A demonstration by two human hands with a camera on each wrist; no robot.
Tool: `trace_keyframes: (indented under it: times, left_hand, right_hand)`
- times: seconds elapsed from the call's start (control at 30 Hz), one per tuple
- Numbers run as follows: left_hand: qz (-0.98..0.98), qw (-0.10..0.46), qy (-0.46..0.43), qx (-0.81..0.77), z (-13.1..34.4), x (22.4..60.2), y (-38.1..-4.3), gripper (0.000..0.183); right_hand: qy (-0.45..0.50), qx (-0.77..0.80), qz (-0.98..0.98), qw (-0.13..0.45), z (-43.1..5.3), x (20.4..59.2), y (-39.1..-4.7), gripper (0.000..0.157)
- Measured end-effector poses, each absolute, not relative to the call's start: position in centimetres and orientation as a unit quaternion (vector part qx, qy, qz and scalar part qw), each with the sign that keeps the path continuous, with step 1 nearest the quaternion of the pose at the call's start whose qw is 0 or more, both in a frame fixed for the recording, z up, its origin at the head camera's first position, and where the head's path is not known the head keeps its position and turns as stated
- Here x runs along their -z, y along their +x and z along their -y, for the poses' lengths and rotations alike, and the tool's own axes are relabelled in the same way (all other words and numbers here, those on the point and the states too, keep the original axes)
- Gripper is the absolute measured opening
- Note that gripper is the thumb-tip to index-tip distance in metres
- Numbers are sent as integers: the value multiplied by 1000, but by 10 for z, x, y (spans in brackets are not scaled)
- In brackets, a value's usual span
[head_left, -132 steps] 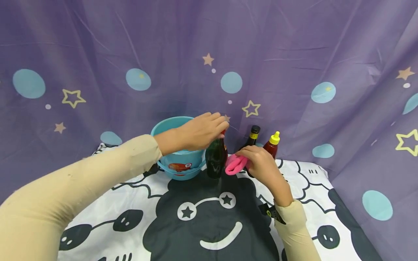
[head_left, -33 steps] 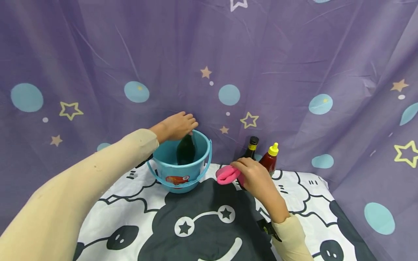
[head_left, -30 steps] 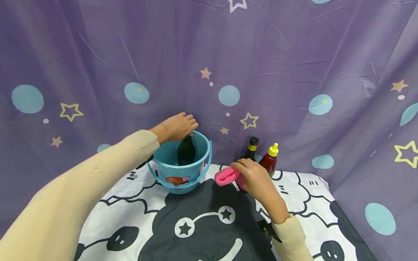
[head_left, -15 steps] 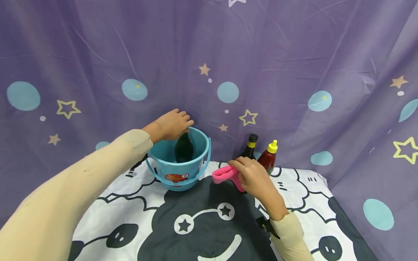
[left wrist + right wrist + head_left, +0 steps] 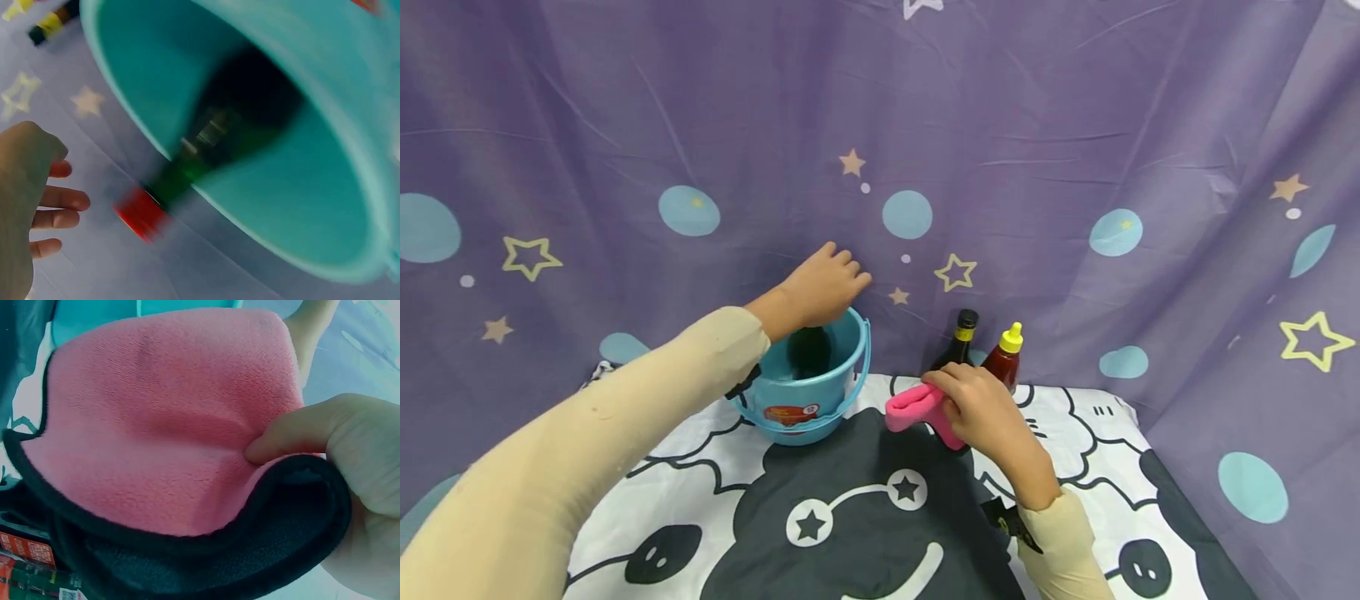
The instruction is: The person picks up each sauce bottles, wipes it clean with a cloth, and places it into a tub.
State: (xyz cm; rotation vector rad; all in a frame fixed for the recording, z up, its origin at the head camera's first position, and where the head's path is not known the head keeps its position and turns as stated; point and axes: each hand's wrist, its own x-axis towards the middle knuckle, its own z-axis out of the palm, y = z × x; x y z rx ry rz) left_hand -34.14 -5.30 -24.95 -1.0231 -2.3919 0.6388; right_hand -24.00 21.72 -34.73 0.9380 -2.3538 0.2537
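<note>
In the head view my left hand (image 5: 825, 285) is over the rim of a light blue bucket (image 5: 808, 392). A dark green bottle (image 5: 809, 350) stands inside it, its top hidden behind the hand. The left wrist view shows the bottle's red cap (image 5: 142, 214) leaning past the rim, blurred. There my left hand (image 5: 31, 200) is apart from the cap, fingers loosely bent with nothing between them. My right hand (image 5: 985, 408) pinches a folded pink cloth (image 5: 917, 406); in the right wrist view the cloth (image 5: 169, 419) has a dark border and dark underside, the thumb pressing on it.
Behind the right hand stand a dark bottle with a black cap (image 5: 967, 319) and a red sauce bottle with a yellow nozzle cap (image 5: 1003, 357). A purple curtain (image 5: 1037, 167) hangs right behind everything. A black-and-white printed cloth (image 5: 842, 508) covers the surface.
The green bottle, earlier standing right of the bucket in my left hand, went into the bucket. My left hand has since let go and lifted off to the right. The right hand keeps the cloth.
</note>
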Motion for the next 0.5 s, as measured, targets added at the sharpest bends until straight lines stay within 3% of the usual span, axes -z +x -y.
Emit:
trace_keyframes:
  times: [0.13,0.5]
  left_hand:
    - [855,263,-393,-214,14,253,-337,27]
    - [846,253,-422,-207,-67,290,-342,41]
  right_hand:
    - [339,-106,893,276,-220,344,-237,35]
    - [321,-121,912,223,-217,340,-228,35]
